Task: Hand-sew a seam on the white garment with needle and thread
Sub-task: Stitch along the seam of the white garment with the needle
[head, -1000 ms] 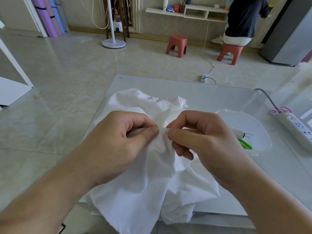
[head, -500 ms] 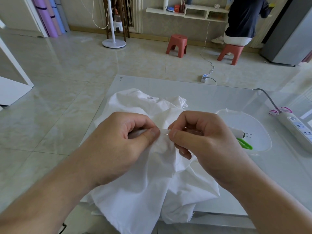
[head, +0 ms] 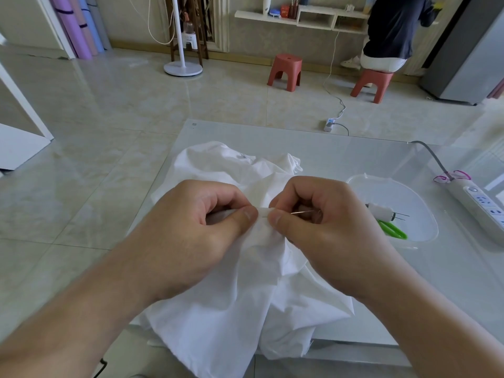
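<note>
White garment (head: 223, 309) lies bunched on the glass worktop (head: 354, 148), near edge hanging off the front toward the person. Fold of its fabric raised between both hands. Left hand (head: 191, 236) — fingers curled, thumb pressing the fold against the index finger, holding cloth. Right hand (head: 327, 236) just beside it, thumbs almost touching; thumb and index pinch the cloth edge and the needle (head: 302, 212), whose thin shaft shows inside the curl of the fingers, pointing right. Thread not discernible.

Right of the hands, a clear plastic lid or tray (head: 425, 214) on the worktop carries a white thread spool (head: 380, 211) with two pins sticking out, and green-handled snips (head: 392, 230). Further right a white power strip (head: 480, 203) with a grey cable; pink hair ties by its end. Small mark at the far left corner of the glass, unreadable. No legible writing anywhere.

Background — tiled floor, two red stools (head: 286, 70), fan stand base (head: 182, 68), a person in dark top seated on the right stool.
</note>
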A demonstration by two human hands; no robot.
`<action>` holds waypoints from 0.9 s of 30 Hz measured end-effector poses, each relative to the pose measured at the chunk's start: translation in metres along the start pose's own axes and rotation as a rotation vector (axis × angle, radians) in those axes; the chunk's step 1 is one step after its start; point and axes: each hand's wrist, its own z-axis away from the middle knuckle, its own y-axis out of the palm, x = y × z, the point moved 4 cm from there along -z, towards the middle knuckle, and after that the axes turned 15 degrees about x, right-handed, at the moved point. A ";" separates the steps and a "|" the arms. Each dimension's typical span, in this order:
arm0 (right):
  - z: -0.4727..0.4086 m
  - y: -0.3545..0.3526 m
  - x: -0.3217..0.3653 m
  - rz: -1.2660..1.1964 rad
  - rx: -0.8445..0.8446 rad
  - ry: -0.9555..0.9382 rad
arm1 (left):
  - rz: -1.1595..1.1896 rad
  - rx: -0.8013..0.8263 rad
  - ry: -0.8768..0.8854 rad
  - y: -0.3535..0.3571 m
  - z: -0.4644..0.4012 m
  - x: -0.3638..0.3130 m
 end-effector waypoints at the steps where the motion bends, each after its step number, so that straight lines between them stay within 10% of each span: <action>1: 0.000 0.000 0.000 0.019 -0.006 0.003 | -0.003 -0.002 0.002 0.000 0.000 0.000; 27: -0.004 0.002 -0.006 -0.257 0.053 -0.018 | -0.052 -0.048 0.044 -0.002 0.000 0.003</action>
